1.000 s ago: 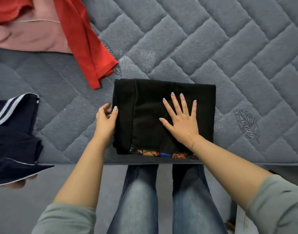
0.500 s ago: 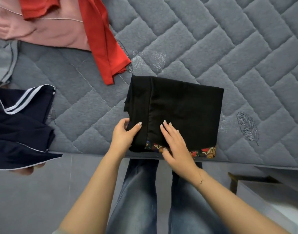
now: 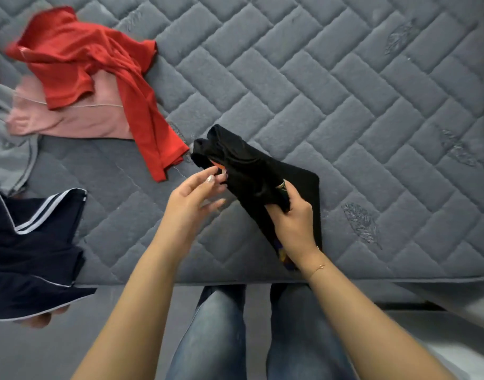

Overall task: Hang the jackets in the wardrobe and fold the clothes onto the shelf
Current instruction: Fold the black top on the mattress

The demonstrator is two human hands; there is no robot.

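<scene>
Head view: at frame centre the right hand (image 3: 291,215) gripped the folded black garment (image 3: 258,174) tilted above the mattress (image 3: 345,105), the left hand (image 3: 192,196) loosely open beside it; supporting underneath would likely keep the folds intact.
</scene>
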